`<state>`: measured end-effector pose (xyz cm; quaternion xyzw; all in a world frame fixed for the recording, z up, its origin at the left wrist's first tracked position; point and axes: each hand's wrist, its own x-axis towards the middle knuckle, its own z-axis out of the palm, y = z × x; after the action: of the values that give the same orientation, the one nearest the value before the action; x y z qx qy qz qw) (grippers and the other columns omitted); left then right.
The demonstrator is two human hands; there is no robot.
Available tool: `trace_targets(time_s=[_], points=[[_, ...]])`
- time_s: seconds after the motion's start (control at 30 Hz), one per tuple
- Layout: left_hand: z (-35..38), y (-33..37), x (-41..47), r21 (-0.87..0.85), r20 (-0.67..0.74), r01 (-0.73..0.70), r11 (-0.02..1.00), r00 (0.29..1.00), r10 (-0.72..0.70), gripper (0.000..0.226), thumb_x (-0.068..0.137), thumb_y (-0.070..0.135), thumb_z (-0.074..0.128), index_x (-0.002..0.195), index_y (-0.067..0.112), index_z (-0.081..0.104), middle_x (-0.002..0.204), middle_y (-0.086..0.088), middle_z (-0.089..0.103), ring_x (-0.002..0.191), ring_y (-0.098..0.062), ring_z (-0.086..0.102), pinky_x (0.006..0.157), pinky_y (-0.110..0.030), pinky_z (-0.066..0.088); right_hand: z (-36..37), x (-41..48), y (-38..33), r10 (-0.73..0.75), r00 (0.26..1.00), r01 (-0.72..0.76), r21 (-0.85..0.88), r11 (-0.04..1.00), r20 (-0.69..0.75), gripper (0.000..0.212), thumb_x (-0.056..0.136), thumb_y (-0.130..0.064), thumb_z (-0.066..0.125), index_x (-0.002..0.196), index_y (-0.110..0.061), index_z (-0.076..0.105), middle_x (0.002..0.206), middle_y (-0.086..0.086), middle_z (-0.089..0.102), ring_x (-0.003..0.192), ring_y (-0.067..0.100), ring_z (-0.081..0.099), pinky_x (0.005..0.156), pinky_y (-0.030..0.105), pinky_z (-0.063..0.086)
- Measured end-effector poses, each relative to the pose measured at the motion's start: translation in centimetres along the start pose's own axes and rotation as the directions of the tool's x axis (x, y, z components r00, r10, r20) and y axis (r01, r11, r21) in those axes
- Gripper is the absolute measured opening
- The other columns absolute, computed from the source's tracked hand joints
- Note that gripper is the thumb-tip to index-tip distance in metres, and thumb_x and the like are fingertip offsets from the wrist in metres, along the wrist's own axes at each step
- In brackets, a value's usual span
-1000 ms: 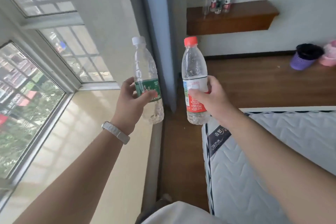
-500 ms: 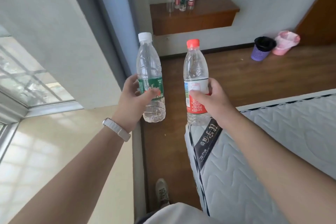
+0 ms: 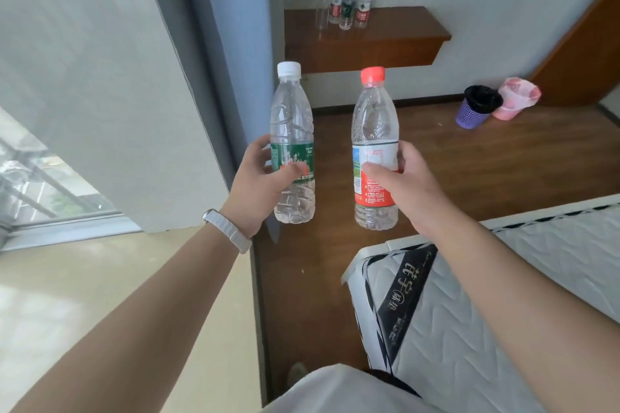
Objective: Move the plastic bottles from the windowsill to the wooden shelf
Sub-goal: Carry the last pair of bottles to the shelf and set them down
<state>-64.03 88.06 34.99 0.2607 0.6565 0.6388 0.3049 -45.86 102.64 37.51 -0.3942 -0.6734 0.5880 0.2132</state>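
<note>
Both of our hands are full: our left hand (image 3: pixel 260 178) wraps the green-labelled bottle (image 3: pixel 293 147) around its label, and our right hand (image 3: pixel 401 178) does the same with the red-labelled bottle (image 3: pixel 374 151), both upright and held out over the wooden floor (image 3: pixel 469 161). Arms are stretched forward, wrists level, toward the far wooden shelf (image 3: pixel 365 40), where four bottles (image 3: pixel 347 0) crowd its left end. Setting ours down there could topple them, and the light, near-empty bottles may tip if released crooked.
</note>
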Motion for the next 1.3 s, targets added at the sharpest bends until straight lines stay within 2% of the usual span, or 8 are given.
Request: trace_targets(time_s=[0.13, 0.2, 0.4, 0.53, 0.73, 0.9, 1.07, 1.3], points=[[-0.8, 0.2, 2.5, -0.029, 0.009, -0.003, 1.000, 1.000, 0.003, 0.056, 0.080, 0.019, 0.081, 0.128, 0.023, 0.052, 0.117, -0.002, 0.069, 0.095, -0.019, 0.073, 0.077, -0.033, 0.061, 0.8, 2.3, -0.7, 0.010, 1.000, -0.010, -0.016, 1.000, 0.001, 0.051, 0.086, -0.026, 0.075, 0.129, -0.030, 0.050, 0.114, -0.010, 0.066, 0.098, 0.010, 0.067, 0.081, 0.032, 0.057], [-1.1, 0.1, 3.8, -0.045, 0.006, 0.006, 0.999, 1.000, -0.006, 0.060, 0.075, 0.025, 0.080, 0.128, 0.022, 0.052, 0.118, -0.003, 0.069, 0.096, -0.020, 0.073, 0.080, -0.038, 0.060, 1.2, 3.8, -1.0, 0.004, 1.000, -0.003, -0.022, 1.000, 0.010, 0.051, 0.086, -0.025, 0.075, 0.130, -0.029, 0.049, 0.114, -0.010, 0.065, 0.098, 0.010, 0.066, 0.078, 0.029, 0.056], [-1.0, -0.6, 8.3, -0.093, -0.022, 0.047, 0.995, 0.999, -0.050, 0.060, 0.074, 0.022, 0.080, 0.127, 0.019, 0.052, 0.117, -0.008, 0.069, 0.097, -0.026, 0.073, 0.079, -0.042, 0.061, 2.2, 9.5, -1.0, 0.002, 0.998, 0.000, -0.028, 1.000, 0.062, 0.049, 0.087, -0.025, 0.074, 0.127, -0.031, 0.048, 0.110, -0.015, 0.064, 0.092, 0.004, 0.066, 0.063, 0.015, 0.052], [-0.3, -0.7, 12.9, -0.081, -0.041, 0.068, 0.994, 0.997, -0.071, 0.054, 0.077, 0.014, 0.080, 0.124, 0.018, 0.054, 0.112, -0.008, 0.071, 0.096, -0.028, 0.073, 0.080, -0.042, 0.060, 2.1, 14.6, -0.7, 0.018, 0.998, -0.018, 0.016, 1.000, 0.059, 0.049, 0.087, -0.026, 0.074, 0.127, -0.031, 0.047, 0.112, -0.014, 0.063, 0.095, 0.009, 0.066, 0.069, 0.022, 0.053], [3.1, 1.5, 21.1, -0.059, -0.020, 0.085, 0.995, 0.996, -0.086, 0.050, 0.084, 0.007, 0.077, 0.127, 0.014, 0.053, 0.114, -0.009, 0.071, 0.099, -0.026, 0.072, 0.072, -0.027, 0.057, -0.5, 22.6, -1.9, 0.031, 0.999, -0.032, 0.063, 0.997, 0.028, 0.051, 0.086, -0.029, 0.075, 0.128, -0.031, 0.047, 0.112, -0.013, 0.063, 0.095, 0.009, 0.066, 0.071, 0.023, 0.054], [7.0, 4.2, 28.0, -0.018, -0.003, 0.016, 1.000, 1.000, -0.016, 0.069, 0.066, 0.026, 0.084, 0.126, 0.013, 0.054, 0.118, -0.012, 0.070, 0.106, -0.030, 0.069, 0.091, -0.050, 0.057, -4.1, 29.2, -3.5, -0.011, 1.000, 0.013, 0.089, 0.996, -0.019, 0.054, 0.084, -0.033, 0.076, 0.129, -0.029, 0.048, 0.116, -0.010, 0.063, 0.102, 0.011, 0.065, 0.081, 0.029, 0.056], [9.9, 5.5, 33.3, 0.023, 0.047, -0.008, 1.000, 0.999, 0.006, 0.079, 0.060, 0.038, 0.085, 0.130, 0.018, 0.053, 0.118, -0.005, 0.070, 0.105, -0.025, 0.070, 0.091, -0.050, 0.057, -7.2, 33.6, -4.7, -0.009, 0.997, 0.020, 0.150, 0.989, -0.074, 0.055, 0.083, -0.038, 0.076, 0.130, -0.032, 0.048, 0.119, -0.011, 0.062, 0.106, 0.011, 0.064, 0.087, 0.034, 0.056], [12.9, 6.1, 39.8, 0.016, 0.145, 0.012, 1.000, 0.989, -0.014, 0.068, 0.067, 0.029, 0.083, 0.128, 0.021, 0.053, 0.122, -0.004, 0.067, 0.104, -0.021, 0.071, 0.091, -0.046, 0.057, -9.2, 37.7, -5.1, 0.010, 0.991, 0.010, 0.148, 0.989, -0.135, 0.051, 0.085, -0.033, 0.075, 0.128, -0.032, 0.048, 0.116, -0.012, 0.062, 0.104, 0.010, 0.063, 0.083, 0.029, 0.055]])
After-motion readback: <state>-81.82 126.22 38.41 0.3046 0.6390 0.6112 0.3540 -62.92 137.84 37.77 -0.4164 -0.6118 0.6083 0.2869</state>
